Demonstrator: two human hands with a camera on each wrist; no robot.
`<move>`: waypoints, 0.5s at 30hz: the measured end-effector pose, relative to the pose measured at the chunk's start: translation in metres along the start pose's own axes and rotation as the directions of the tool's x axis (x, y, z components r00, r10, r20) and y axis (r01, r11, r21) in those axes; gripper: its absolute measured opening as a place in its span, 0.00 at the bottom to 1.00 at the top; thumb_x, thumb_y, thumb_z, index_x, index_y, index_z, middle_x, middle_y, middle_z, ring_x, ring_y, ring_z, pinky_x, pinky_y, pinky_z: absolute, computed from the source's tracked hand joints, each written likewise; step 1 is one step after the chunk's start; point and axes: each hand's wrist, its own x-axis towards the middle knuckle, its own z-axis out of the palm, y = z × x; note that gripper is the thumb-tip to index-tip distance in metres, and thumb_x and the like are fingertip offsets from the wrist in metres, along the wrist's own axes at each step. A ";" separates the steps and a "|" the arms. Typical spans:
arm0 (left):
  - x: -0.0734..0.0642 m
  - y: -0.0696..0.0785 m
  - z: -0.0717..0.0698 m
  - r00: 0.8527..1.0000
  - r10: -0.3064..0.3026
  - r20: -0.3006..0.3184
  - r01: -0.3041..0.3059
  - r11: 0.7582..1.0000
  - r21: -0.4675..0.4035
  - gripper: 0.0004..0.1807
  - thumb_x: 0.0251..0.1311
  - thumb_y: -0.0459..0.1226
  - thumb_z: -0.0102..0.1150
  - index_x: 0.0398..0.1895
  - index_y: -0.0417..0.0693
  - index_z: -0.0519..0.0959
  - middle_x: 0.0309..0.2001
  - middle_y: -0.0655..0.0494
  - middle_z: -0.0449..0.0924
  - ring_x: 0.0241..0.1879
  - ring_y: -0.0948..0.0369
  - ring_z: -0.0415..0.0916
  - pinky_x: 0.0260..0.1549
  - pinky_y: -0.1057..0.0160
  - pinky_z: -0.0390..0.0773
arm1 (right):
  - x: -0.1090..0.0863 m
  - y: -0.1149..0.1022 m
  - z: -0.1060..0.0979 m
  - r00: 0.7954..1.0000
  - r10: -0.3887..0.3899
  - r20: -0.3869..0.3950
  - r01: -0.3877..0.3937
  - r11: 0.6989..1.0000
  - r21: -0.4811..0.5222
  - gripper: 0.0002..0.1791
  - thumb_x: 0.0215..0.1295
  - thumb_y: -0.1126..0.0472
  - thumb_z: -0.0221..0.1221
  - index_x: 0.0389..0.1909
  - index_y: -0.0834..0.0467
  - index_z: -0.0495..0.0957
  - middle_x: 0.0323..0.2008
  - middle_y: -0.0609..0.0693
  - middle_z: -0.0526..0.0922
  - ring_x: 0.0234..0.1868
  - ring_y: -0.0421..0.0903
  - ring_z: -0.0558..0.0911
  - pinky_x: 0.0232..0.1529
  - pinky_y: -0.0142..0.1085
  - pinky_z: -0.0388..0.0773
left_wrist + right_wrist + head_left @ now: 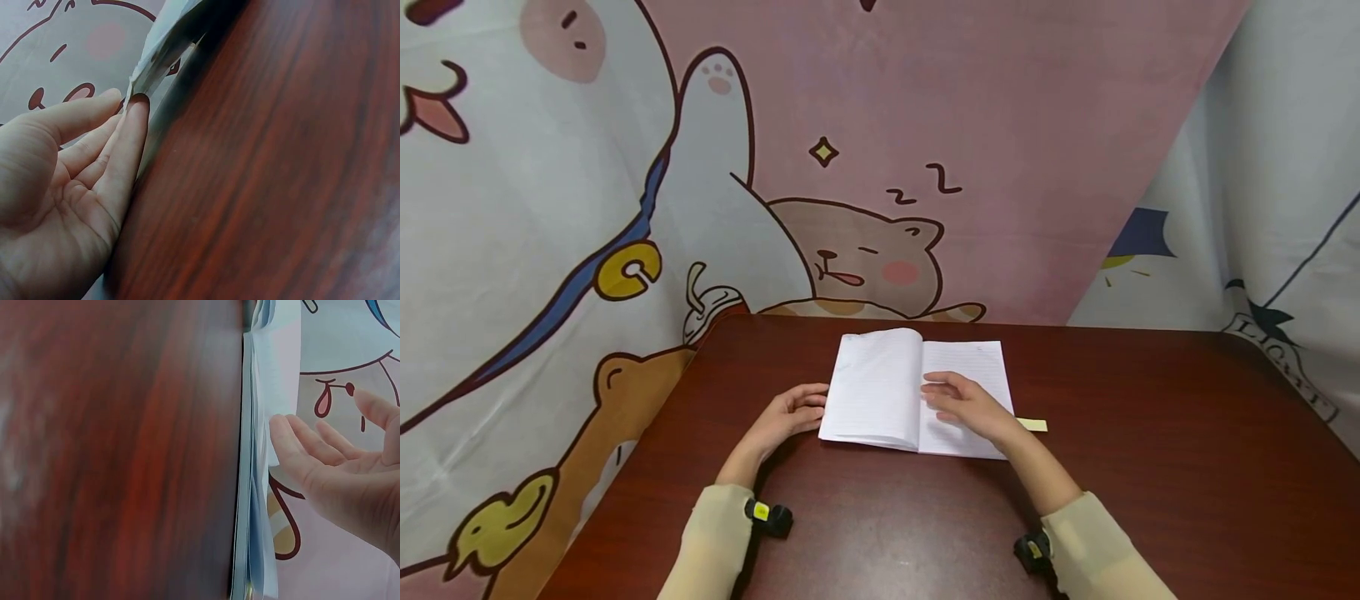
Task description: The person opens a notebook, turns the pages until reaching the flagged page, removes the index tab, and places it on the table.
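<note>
An open notebook (pixel 880 387) with lined white pages lies on the brown table. At its left edge is my left hand (pixel 786 417), fingers extended. In the left wrist view, fingertips (pixel 136 106) of that hand touch the edge of the pages, with the thumb lying close by. My right hand (pixel 966 404) is over the right-hand page, its fingers nearly straight and spread a little, holding nothing. The right wrist view has the fingertips (pixel 279 425) at the page surface and the thumb apart from them. A pale yellow tab (pixel 1032 425) sticks out past the notebook's right edge.
The dark wooden table (pixel 1150 417) extends around the notebook. Behind it and along the sides hangs a cloth (pixel 1037 167) printed with cartoon animals. Both wrists carry small black cameras.
</note>
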 end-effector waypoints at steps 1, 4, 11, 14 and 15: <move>0.000 0.000 0.000 1.000 0.001 0.003 -0.001 1.000 0.000 0.26 0.70 0.30 0.54 0.70 0.39 0.66 0.60 0.38 0.74 0.49 0.64 0.80 0.50 0.65 0.83 | -0.001 0.000 -0.002 1.000 -0.003 -0.007 0.003 1.000 0.003 0.28 0.75 0.62 0.51 0.71 0.71 0.59 0.68 0.72 0.68 0.68 0.66 0.70 0.65 0.53 0.74; 0.000 0.000 0.000 1.000 0.005 0.009 -0.005 1.000 0.003 0.26 0.70 0.31 0.54 0.71 0.39 0.66 0.61 0.38 0.74 0.50 0.64 0.80 0.50 0.65 0.83 | -0.003 0.000 -0.007 1.000 -0.022 -0.022 0.022 1.000 -0.006 0.29 0.75 0.63 0.51 0.70 0.72 0.59 0.67 0.73 0.68 0.68 0.67 0.71 0.66 0.54 0.73; -0.001 0.000 0.000 0.999 0.024 0.025 -0.024 1.000 -0.002 0.27 0.70 0.32 0.55 0.71 0.38 0.65 0.61 0.37 0.73 0.50 0.65 0.80 0.50 0.65 0.83 | -0.009 0.001 -0.022 0.995 -0.056 -0.086 0.050 0.996 -0.077 0.28 0.73 0.63 0.54 0.68 0.72 0.62 0.64 0.73 0.72 0.63 0.64 0.75 0.63 0.49 0.77; -0.001 0.000 -0.001 0.999 0.026 0.030 -0.026 1.000 -0.007 0.27 0.70 0.32 0.55 0.71 0.37 0.65 0.61 0.37 0.73 0.49 0.65 0.80 0.50 0.65 0.83 | -0.012 0.003 -0.029 0.989 -0.069 -0.129 0.053 0.991 -0.121 0.27 0.73 0.63 0.55 0.67 0.72 0.64 0.62 0.72 0.74 0.60 0.61 0.78 0.57 0.40 0.80; -0.001 0.000 -0.001 0.999 0.026 0.030 -0.025 1.000 -0.008 0.27 0.70 0.32 0.55 0.71 0.37 0.65 0.61 0.36 0.73 0.49 0.65 0.80 0.50 0.65 0.83 | -0.013 0.003 -0.032 0.987 -0.073 -0.143 0.054 0.990 -0.133 0.26 0.72 0.64 0.55 0.66 0.72 0.65 0.62 0.72 0.74 0.59 0.61 0.79 0.56 0.39 0.80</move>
